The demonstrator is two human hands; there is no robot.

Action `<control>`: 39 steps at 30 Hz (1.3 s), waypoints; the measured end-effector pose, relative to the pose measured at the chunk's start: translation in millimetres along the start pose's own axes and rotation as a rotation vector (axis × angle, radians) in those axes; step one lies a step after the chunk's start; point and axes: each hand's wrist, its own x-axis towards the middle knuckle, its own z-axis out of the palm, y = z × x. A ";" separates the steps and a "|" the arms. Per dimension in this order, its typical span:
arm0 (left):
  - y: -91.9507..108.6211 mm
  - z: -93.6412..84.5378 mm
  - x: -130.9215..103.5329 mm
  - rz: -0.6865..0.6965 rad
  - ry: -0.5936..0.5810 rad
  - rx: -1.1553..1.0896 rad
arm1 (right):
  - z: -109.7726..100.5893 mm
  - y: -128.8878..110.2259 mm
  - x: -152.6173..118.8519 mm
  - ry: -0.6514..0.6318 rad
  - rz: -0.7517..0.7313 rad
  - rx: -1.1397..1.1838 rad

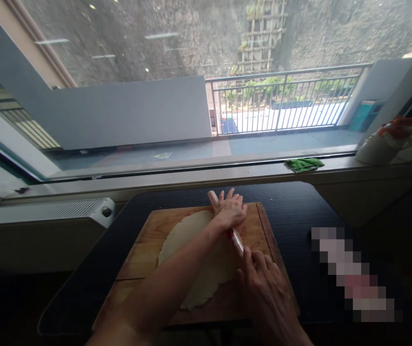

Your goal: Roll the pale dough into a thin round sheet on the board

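Bare left hand (230, 210) reaching far, right hand (263, 278) nearer

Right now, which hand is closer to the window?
The left hand, farther up the rolling pin; the right hand is at the near end.

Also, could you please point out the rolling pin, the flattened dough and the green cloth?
Rolling pin (237, 243), head view: on its lower visible part.
Flattened dough (212, 274), head view: on its lower half.
Green cloth (305, 165), head view: on its middle.
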 end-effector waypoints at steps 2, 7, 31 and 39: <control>-3.5 -2.2 -8.0 -0.011 0.034 0.006 | -1.1 -4.8 -0.6 -0.018 0.003 0.004; -58.6 -10.0 -71.3 -0.184 0.066 -0.008 | 1.8 -33.5 -1.5 -0.036 -0.056 0.103; -47.1 -10.8 -62.1 -0.184 -0.042 -0.093 | 1.1 -43.5 -26.8 -0.064 -0.084 0.325; 19.2 -15.6 -61.9 -0.010 0.013 -0.016 | -29.4 42.1 -28.0 -0.092 0.073 0.156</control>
